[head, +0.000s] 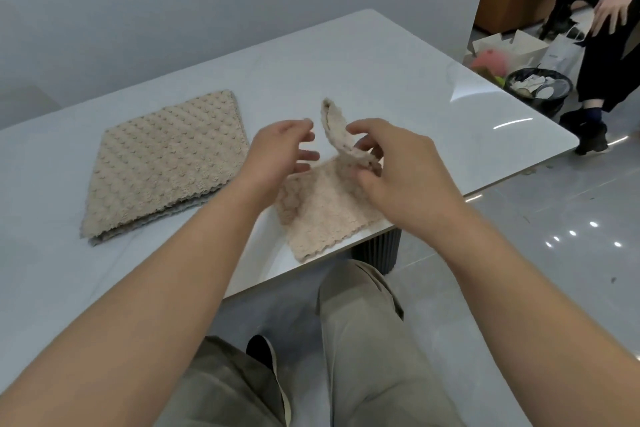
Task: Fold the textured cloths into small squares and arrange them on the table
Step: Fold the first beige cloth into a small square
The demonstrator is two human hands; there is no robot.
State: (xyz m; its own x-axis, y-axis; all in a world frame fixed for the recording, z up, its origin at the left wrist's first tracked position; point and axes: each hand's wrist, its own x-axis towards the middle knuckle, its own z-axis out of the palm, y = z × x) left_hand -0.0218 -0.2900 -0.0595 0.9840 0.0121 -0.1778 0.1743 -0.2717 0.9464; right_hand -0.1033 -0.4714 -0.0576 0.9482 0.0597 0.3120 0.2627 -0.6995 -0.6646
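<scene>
A beige bumpy cloth (322,215) lies at the near edge of the white table (346,66), one corner hanging just over the edge. My right hand (398,177) pinches its far part and lifts a flap upright. My left hand (280,149) hovers just left of that flap with its fingers apart, holding nothing. To the left, a stack of beige textured cloths (166,163) lies flat on the table, larger than the one in my hand.
The table's right corner (568,142) is close by. Beyond it stand a black waste bin (536,90), paper bags (519,45) and another person (609,55) in dark clothes. My legs (363,340) are below the table edge.
</scene>
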